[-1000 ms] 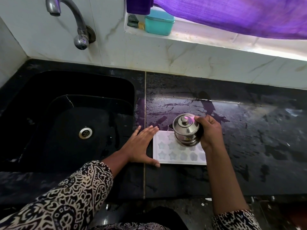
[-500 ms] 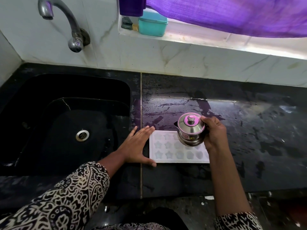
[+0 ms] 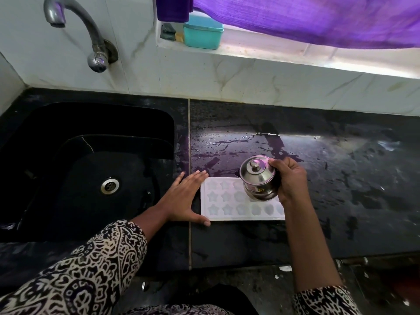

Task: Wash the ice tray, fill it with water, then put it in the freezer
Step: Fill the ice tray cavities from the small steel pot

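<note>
A white ice tray (image 3: 229, 202) with star and flower moulds lies flat on the wet black counter (image 3: 341, 178), just right of the sink. My left hand (image 3: 185, 198) rests flat against the tray's left edge, fingers spread, thumb along its near corner. My right hand (image 3: 289, 181) grips a small lidded steel pot (image 3: 259, 177), tilted with its spout toward the tray and held over the tray's upper right moulds. That part of the tray is hidden behind the pot.
A black sink (image 3: 91, 169) with a steel drain (image 3: 110, 185) lies to the left, under a wall tap (image 3: 91, 35). A teal box (image 3: 203, 31) stands on the window ledge beneath a purple curtain (image 3: 306, 19). Water pools on the counter behind the tray.
The pot has tipped and shifted a little over the tray. My left hand stays against the tray's left edge. The view has drifted slightly.
</note>
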Motion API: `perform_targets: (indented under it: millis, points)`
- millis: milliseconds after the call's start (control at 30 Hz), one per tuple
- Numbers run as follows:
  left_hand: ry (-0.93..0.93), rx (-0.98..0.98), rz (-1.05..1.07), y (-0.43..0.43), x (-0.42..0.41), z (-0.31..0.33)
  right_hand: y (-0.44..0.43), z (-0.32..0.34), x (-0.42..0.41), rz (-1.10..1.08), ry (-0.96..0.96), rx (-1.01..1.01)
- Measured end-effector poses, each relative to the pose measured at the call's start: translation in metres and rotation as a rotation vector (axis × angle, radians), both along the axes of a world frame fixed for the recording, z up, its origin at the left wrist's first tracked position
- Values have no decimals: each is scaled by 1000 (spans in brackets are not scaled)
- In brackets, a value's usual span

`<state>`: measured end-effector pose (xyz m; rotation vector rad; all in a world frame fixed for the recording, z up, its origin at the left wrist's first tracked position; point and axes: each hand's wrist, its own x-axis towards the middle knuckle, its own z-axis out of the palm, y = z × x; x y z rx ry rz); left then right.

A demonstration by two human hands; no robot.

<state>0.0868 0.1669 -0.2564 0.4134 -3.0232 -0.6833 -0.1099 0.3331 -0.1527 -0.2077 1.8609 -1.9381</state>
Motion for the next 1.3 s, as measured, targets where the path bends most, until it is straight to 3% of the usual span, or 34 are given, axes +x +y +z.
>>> perform_targets:
  millis: [1300]
  points:
    - [5,9,29,2,0,4,-10,-5,1,29,9,52]
